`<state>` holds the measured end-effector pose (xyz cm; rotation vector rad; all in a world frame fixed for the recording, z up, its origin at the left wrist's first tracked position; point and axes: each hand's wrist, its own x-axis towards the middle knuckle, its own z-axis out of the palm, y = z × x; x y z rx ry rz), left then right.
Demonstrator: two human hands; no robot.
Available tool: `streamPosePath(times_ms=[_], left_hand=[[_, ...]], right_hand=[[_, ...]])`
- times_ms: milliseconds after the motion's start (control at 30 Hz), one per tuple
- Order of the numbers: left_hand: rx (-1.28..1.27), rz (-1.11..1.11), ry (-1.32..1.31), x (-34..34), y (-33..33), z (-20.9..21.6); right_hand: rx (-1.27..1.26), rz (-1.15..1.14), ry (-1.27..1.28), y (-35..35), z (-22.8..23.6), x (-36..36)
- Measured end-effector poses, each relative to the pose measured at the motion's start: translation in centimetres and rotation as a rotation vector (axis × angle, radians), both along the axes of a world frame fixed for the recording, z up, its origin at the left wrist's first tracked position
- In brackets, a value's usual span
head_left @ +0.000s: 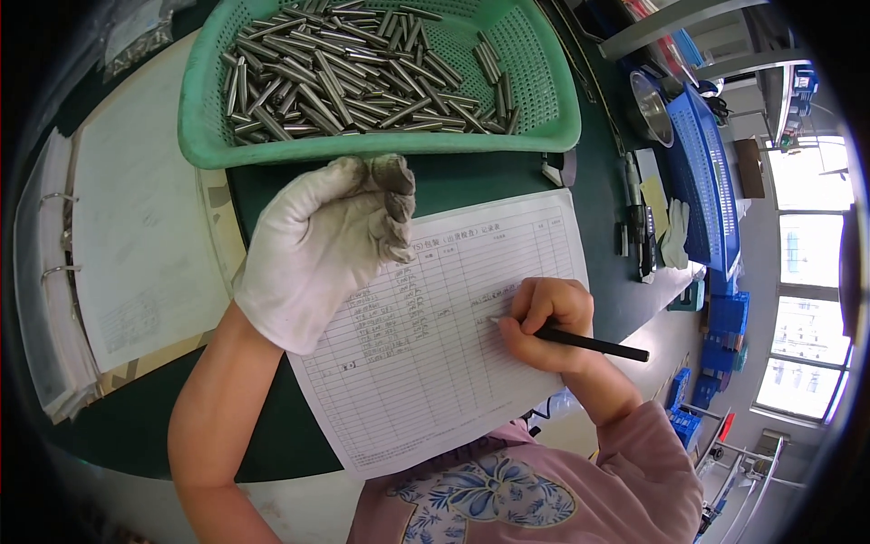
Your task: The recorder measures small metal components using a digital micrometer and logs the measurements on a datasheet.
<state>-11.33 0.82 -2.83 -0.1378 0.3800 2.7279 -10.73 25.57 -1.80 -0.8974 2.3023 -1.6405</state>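
Black pen [598, 345] is resting pinched in R hand [551, 317], tip at lined paper form [449, 349]; prob light, stiff, best gripped near tip. Gloved L hand [331, 231] is sitting half-curled over form's upper left, can't tell if it's holding anything

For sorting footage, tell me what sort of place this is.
Probably a factory workshop: a green perforated plastic basket of shiny cylindrical metal pins, a white ruled paper form, and blue rectangular plastic bins beyond.
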Motion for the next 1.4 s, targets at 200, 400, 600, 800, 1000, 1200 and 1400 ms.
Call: streamPosePath(times_ms=[200,400,600,800,1000,1200,1400], left_hand=[[0.029,0.002,-0.011,-0.1,0.0,-0.2],[0.077,-0.046,0.035,-0.3,-0.8,-0.7],[0.048,-0.054,0.064,-0.6,-0.3,-0.7],[0.072,-0.083,0.073,-0.3,-0.1,-1.1],[0.075,-0.091,0.093,-0.4,0.1,-1.2],[-0.026,0.003,0.007,0.0,-0.3,0.1],[0.041,-0.004,0.010,-0.3,-0.2,0.0]], right_hand=[[0.010,0.010,0.026,-0.2,0.0,0.0],[0.023,0.007,0.026,-0.7,0.2,-0.3],[0.062,-0.047,0.036,0.1,0.0,0.0],[0.060,-0.061,0.038,0.4,-0.5,0.2],[0.075,-0.075,0.031,0.5,-0.2,0.4],[0.040,-0.035,-0.018,-0.4,-0.1,0.0],[0.025,-0.031,-0.021,-0.3,0.3,-0.1]])
